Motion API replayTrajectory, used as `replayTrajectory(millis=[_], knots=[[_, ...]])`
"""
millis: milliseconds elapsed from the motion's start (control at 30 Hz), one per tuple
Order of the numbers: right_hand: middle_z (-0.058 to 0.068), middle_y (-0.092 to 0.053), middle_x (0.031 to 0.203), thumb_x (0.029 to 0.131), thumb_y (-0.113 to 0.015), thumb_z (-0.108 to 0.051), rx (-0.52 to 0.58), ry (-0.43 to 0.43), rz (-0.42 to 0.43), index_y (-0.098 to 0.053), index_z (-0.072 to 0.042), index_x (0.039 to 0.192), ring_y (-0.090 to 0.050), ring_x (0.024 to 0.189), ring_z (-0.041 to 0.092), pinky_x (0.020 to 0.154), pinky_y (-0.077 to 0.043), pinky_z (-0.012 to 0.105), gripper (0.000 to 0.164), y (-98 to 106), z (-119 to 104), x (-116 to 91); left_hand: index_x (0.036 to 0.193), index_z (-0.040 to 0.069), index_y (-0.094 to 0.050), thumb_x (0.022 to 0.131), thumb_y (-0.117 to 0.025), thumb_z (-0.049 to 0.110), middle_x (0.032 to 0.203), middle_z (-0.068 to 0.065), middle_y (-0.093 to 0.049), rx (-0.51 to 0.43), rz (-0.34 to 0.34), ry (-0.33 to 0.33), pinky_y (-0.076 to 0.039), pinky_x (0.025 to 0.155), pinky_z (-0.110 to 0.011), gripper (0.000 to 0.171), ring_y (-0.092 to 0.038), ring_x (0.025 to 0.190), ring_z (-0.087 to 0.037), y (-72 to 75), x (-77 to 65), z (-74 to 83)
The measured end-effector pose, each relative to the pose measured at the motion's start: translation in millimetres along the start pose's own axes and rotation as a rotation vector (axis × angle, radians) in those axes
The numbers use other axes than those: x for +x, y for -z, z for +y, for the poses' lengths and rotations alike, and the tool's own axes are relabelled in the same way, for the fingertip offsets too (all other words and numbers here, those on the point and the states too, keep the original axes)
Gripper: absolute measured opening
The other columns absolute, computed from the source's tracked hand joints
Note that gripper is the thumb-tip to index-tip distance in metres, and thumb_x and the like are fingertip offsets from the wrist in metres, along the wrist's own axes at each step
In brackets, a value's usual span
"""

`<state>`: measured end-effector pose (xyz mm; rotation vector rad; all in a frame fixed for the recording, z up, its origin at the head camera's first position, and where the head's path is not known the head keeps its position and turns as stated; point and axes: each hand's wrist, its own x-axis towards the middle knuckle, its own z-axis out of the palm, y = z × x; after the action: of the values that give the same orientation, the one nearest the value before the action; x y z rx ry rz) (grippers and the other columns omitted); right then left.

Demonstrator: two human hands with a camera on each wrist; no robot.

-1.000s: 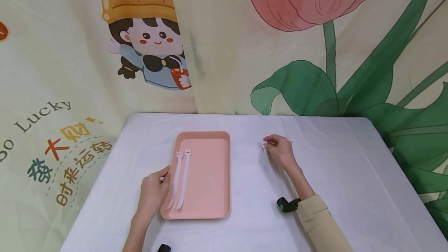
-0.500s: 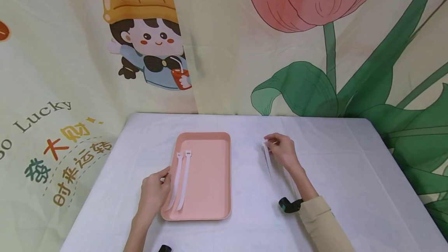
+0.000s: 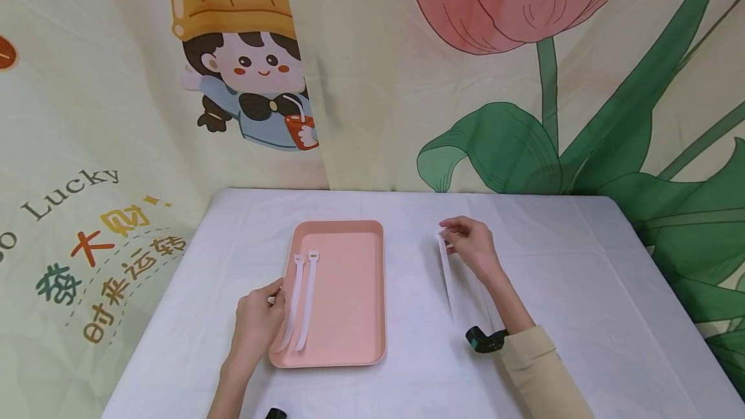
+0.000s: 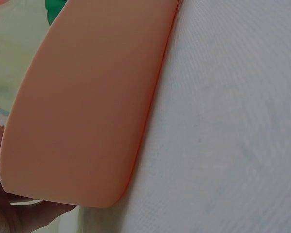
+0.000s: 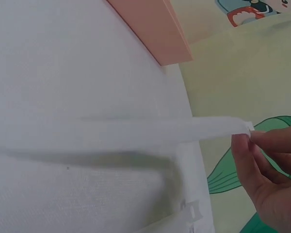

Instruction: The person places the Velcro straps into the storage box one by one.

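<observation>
My right hand [image 3: 473, 246] pinches one end of a white cable tie [image 3: 445, 277] between thumb and fingertips, right of the pink tray [image 3: 355, 296]. In the right wrist view the held tie stretches leftward above the cloth and casts a shadow. Another white cable tie [image 5: 191, 212] lies beneath it, its square head showing. Two white cable ties [image 3: 308, 302] lie side by side in the tray's left half, heads toward the far end. My left hand [image 3: 256, 319] grips the tray's left rim, and the left wrist view has fingers around the tray's corner [image 4: 63, 179].
White cloth [image 3: 407, 380] covers the table under everything. A printed curtain [image 3: 367, 115] hangs behind the table's far edge. A black wrist camera [image 3: 484, 340] sits on the right wrist, close to the cloth.
My right hand has risen slightly and shifted a little right, and the cable tie's strip shows more fully below it. The left hand keeps its grip on the tray.
</observation>
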<state>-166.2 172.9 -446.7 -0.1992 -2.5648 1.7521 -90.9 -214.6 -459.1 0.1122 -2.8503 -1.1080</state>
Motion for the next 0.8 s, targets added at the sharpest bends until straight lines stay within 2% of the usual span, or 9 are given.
replayTrajectory(millis=[233,467,800], knots=[[0.019,-0.070,0.108,0.098,-0.068,-0.008,0.068,0.021,-0.015,-0.069,0.004,0.122,-0.069,0.089,0.029,0.071,-0.062,0.031,0.027,0.6,-10.0,-4.2,0.129,-0.011,-0.066,0.097,-0.055,0.000,0.103,-0.026,-0.074,0.007,-0.006,0.012,-0.039,0.045,-0.023,0.035,-0.054,0.056,-0.012,-1.2,1.1,-1.0],[0.020,-0.070,0.108,0.098,-0.068,-0.007,0.074,0.047,-0.014,-0.070,0.003,0.122,-0.070,0.090,0.034,0.070,-0.062,0.031,0.026,-2.5,-19.1,-6.5,0.130,-0.010,-0.065,0.098,-0.055,0.001,0.102,-0.025,-0.074,0.008,-0.015,0.028,-0.039,0.047,-0.023,0.035,-0.054,0.058,-0.013,-1.4,0.8,0.1],[0.020,-0.070,0.107,0.097,-0.069,-0.006,0.115,0.064,-0.029,-0.069,0.003,0.122,-0.070,0.087,0.030,0.069,-0.062,0.034,0.026,-9.5,-33.5,-9.1,0.131,-0.010,-0.064,0.098,-0.054,0.000,0.105,-0.026,-0.074,0.014,-0.019,0.031,-0.039,0.047,-0.023,0.036,-0.055,0.059,-0.014,-1.3,0.7,-0.8]])
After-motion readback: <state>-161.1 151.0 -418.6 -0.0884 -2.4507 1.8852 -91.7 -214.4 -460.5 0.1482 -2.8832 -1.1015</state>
